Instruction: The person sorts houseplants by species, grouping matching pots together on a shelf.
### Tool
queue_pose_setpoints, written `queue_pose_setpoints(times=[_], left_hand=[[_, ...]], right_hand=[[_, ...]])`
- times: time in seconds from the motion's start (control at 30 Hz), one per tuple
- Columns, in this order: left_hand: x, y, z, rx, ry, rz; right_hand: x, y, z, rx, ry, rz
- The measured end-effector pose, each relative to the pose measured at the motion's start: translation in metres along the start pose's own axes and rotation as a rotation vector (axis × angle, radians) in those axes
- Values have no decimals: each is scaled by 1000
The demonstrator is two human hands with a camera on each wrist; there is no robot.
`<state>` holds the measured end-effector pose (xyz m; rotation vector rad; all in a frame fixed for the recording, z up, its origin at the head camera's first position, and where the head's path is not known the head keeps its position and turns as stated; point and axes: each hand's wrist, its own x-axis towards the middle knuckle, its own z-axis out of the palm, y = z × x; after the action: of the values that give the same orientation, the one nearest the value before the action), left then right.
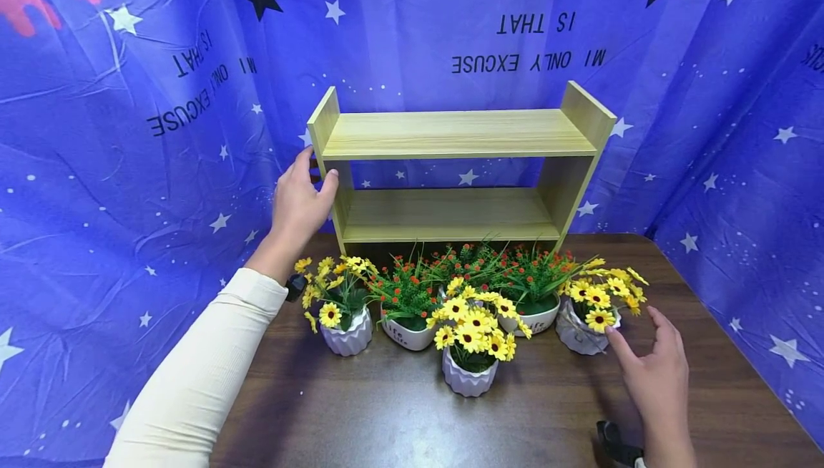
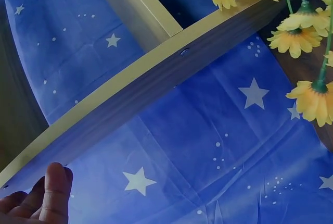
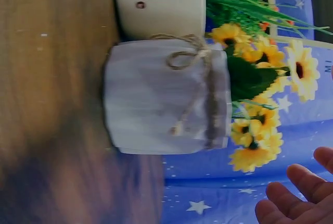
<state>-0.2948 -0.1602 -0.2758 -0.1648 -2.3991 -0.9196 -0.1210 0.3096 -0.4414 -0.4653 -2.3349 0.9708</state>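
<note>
A two-tier light wood shelf [image 1: 460, 135] stands at the back of the table. My left hand [image 1: 299, 200] is at its left side panel [image 1: 327, 121], fingers by the outer face and thumb before the front edge; whether they touch is unclear. In the left wrist view, fingertips [image 2: 56, 187] show beside that panel. My right hand [image 1: 656, 375], fingers spread, hovers close to the right potted yellow flowers [image 1: 595, 296]. Their white pot [image 3: 161, 99] has a twine bow. Nothing is held by either hand.
More yellow flowers stand in pots at left [image 1: 347, 335] and front centre [image 1: 470, 378]. Between them are red-flowered plants in white pots, one left [image 1: 408, 332], one right [image 1: 537, 318], another behind. A blue starry curtain [image 1: 412, 46] surrounds the brown table [image 1: 360, 411].
</note>
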Motion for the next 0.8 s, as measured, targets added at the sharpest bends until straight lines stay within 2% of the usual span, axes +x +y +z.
queue_pose_setpoints(times=[0.13, 0.47, 0.63, 0.8], left_hand=[[4, 0, 3, 4, 17, 8], [9, 0, 10, -18, 56, 5], [9, 2, 12, -3, 82, -4], [9, 3, 14, 25, 100, 7]], right_hand=[[-1, 7, 6, 12, -41, 89], [-4, 21, 24, 76, -107, 182], [-4, 29, 34, 137, -157, 269], [-2, 33, 43, 189, -180, 321]])
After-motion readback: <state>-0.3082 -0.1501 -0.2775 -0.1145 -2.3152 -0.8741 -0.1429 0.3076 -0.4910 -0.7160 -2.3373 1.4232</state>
